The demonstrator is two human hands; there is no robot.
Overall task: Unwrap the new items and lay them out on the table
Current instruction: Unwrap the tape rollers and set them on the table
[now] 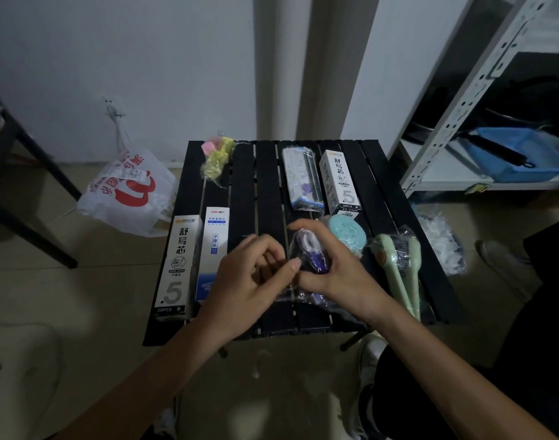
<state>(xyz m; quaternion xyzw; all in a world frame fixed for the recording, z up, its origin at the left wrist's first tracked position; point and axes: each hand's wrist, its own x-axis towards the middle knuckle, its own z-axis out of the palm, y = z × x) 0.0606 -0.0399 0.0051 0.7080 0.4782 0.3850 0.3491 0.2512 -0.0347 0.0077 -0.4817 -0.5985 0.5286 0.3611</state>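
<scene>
Over the slatted table (265,173), right hand (341,274) grips the wrapped correction tape (310,252), long axis pointing away; left hand (249,281) pinches its clear wrapper (300,296) from the left side, so I'd guess it peels leftward.

The right hand (338,274) hides part of the wrapped purple item (313,254).

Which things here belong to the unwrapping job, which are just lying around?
Job: purple wrapped item, held by left hand and right hand; white boxes; green wrapped pens; yellow wrapped pack; table.
Lying about: shopping bag, blue tray, crumpled plastic on the floor.
</scene>
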